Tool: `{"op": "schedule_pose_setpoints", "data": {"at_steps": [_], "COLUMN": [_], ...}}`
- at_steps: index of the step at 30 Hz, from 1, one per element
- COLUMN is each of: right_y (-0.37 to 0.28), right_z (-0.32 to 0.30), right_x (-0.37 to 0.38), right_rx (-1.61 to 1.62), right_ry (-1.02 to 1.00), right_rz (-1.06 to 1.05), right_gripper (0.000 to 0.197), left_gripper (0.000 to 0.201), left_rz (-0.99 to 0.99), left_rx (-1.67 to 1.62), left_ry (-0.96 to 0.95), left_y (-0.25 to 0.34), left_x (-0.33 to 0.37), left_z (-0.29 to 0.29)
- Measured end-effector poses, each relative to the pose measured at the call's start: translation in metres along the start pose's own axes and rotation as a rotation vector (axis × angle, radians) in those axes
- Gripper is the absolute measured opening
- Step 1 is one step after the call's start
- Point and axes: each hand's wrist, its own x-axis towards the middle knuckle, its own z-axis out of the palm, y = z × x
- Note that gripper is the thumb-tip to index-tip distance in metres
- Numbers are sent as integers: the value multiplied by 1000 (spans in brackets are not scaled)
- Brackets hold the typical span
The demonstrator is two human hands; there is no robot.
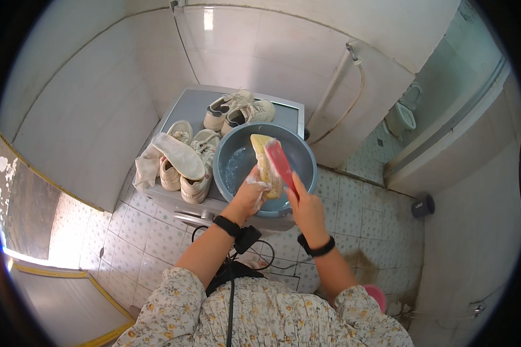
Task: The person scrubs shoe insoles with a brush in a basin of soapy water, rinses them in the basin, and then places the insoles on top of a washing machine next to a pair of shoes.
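My left hand [249, 195], with suds on its fingers, grips a yellowish insole [264, 169] over a blue-grey basin [221, 176]. My right hand [308, 211] is closed around the handle of a pink brush [279, 161]. The brush lies against the insole's upper part, where white foam shows; its bristles are mostly hidden. Some water with suds is visible in the basin. Left of the basin, a pale insole [179, 157] rests across a pair of off-white sneakers [197, 188]. Another pair of off-white sneakers [243, 113] stands behind the basin.
Basin and shoes sit on a grey, appliance-like box [190, 104] against the tiled wall. A whitish cloth [148, 169] hangs at its left edge. A hose [353, 107] runs down the wall. A dark bin [422, 206] and a pink tub [376, 296] stand on the floor.
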Motion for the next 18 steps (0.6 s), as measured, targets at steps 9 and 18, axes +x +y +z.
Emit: {"op": "schedule_pose_setpoints", "data": {"at_steps": [9,18], "right_y": [9,8], "right_z": [3,10], "right_x": [-52,-50], "right_rx": [162,329], "right_ry": [82,-36], "right_rz": [-76,55], "right_gripper": [43,43], "left_gripper": [70,69], "left_rz": [1,107], "left_rx": [-82,-186], "left_ry": [19,15], "left_y": [1,0], "left_x": [1,-2], "left_z": [-2,-7]}}
